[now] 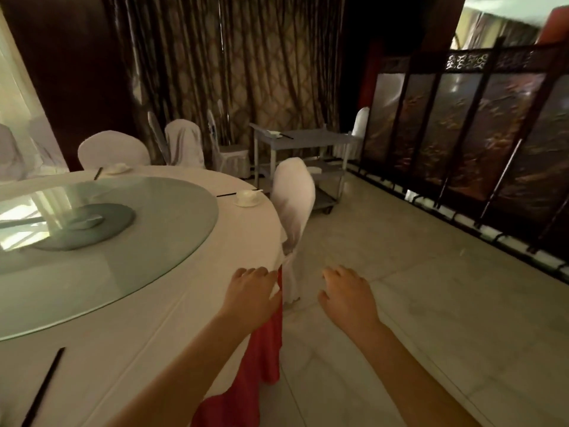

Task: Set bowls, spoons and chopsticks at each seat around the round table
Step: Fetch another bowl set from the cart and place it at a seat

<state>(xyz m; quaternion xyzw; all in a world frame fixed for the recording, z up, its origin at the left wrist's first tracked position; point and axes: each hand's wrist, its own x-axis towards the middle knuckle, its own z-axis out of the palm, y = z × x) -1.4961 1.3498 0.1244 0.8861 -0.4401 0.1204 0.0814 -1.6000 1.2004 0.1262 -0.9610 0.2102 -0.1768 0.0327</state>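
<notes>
The round table [160, 328] with a white cloth fills the left. A white bowl on a saucer [247, 198] sits at its right edge with black chopsticks [227, 194] beside it. Another bowl setting [118, 168] with chopsticks [98, 173] lies at the far side. A further pair of chopsticks [44, 386] lies near the front left. My left hand [251, 292] hovers over the table's right edge, fingers relaxed, holding nothing. My right hand [348, 292] reaches out over the floor, also empty.
A glass turntable [138, 241] covers the table's middle. White-covered chairs [294, 204] stand around it. A grey service cart [303, 155] with a dish and chopsticks on top stands at the back. A dark folding screen [477, 134] lines the right side.
</notes>
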